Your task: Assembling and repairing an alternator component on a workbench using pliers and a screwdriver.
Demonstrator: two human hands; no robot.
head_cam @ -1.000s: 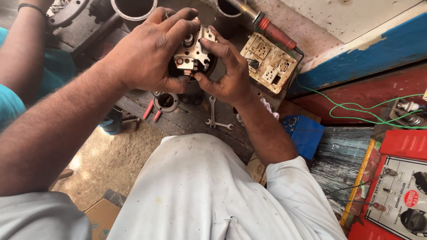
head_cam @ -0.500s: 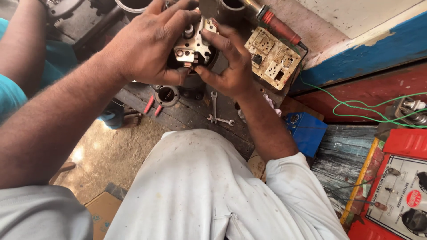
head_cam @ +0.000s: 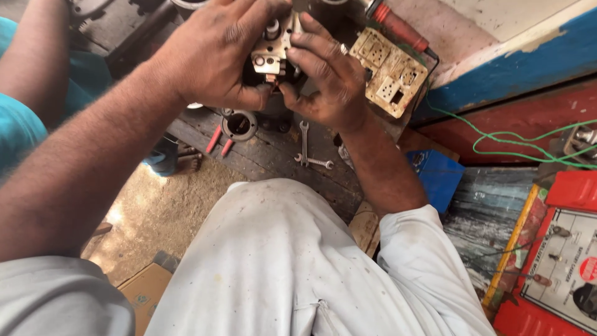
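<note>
1. Metal electrical part (head_cam: 273, 53), pale grey with dark studs and a copper-coloured bit at its lower edge, is held up over the dark wooden bench (head_cam: 273, 155) near the top of the head view, between both hands.
2. Left hand (head_cam: 214, 53) wraps the part from the left, fingers curled over its top and thumb pressed under it.
3. Right hand (head_cam: 326, 78) grips the part from the right, fingers bent over its face and thumb meeting the lower edge.
4. On the bench below lie a small steel spanner (head_cam: 304, 142), red-handled pliers (head_cam: 219, 140) and a round metal ring (head_cam: 239, 124).
5. Just right of the right hand sits a dirty cream switch-and-socket board (head_cam: 392, 78); a green wire (head_cam: 516, 137) runs to the right.
</note>
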